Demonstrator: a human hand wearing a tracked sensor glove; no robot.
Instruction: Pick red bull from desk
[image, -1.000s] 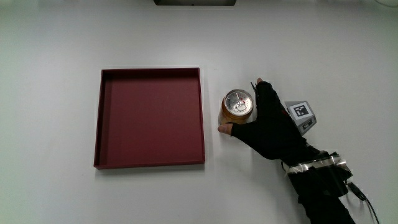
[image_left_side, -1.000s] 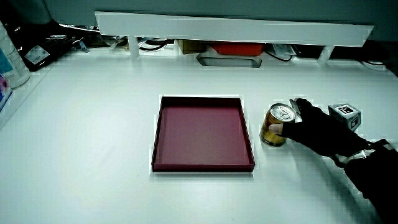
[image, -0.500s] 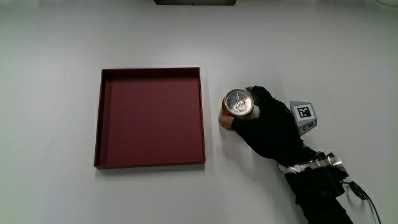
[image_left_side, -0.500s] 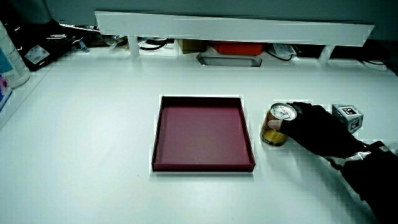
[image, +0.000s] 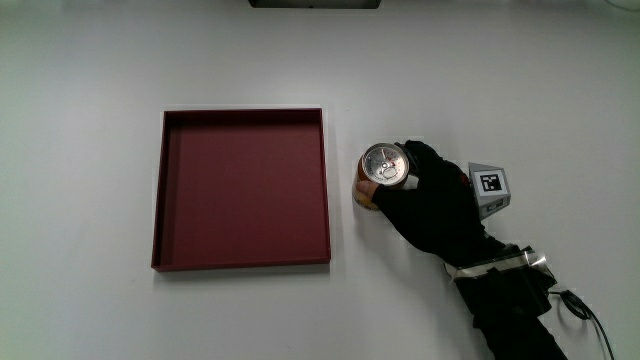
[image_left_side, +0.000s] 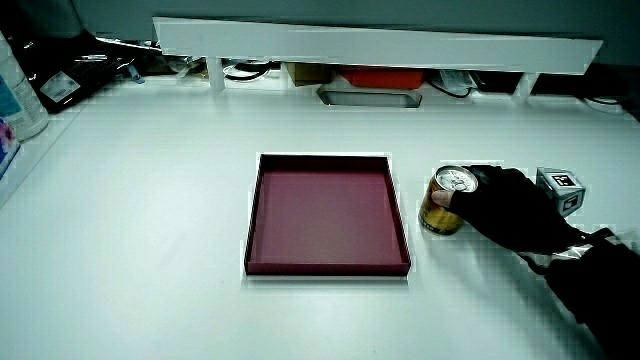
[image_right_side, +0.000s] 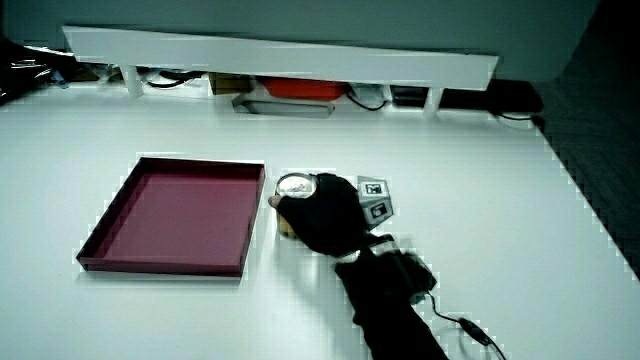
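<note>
You have one tray (image: 240, 260), one can (image: 383, 166) and one gloved hand (image: 430, 205) on a smooth white table (image: 90, 80).

The tray is square and shallow, dark red, with low straight walls and nothing inside it. Just beside the tray, apart from its wall, the can stands upright on the table: a small cylinder with a gold side and a round silver lid with a pull tab. Your hand is on the side of the can away from the tray, its black fabric fingers curled tight around the can's body, thumb on the side nearer you. A small patterned cube (image: 489, 186) sits on the back of the glove.

In both side views a low white partition (image_left_side: 380, 45) runs along the table's edge farthest from you.
</note>
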